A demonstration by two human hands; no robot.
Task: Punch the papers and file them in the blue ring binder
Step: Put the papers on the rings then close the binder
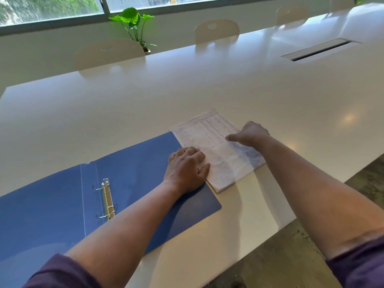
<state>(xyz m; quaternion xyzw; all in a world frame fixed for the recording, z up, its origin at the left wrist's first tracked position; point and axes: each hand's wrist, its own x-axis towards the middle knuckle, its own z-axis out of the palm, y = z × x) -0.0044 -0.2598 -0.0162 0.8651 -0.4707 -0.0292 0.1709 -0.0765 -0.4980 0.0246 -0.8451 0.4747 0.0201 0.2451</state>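
A blue ring binder lies open flat on the white table, its metal rings standing open at the spine. A stack of printed papers rests at the binder's right edge, partly overlapping its right cover. My left hand lies on the stack's left edge, fingers curled around that edge. My right hand is over the stack's right side, fingers bent and touching the top sheet. No hole punch is in view.
Pale chairs stand along the table's far side, with a green potted plant behind them under the window. A cable slot is set into the table at the far right. The table's near edge drops to a grey floor.
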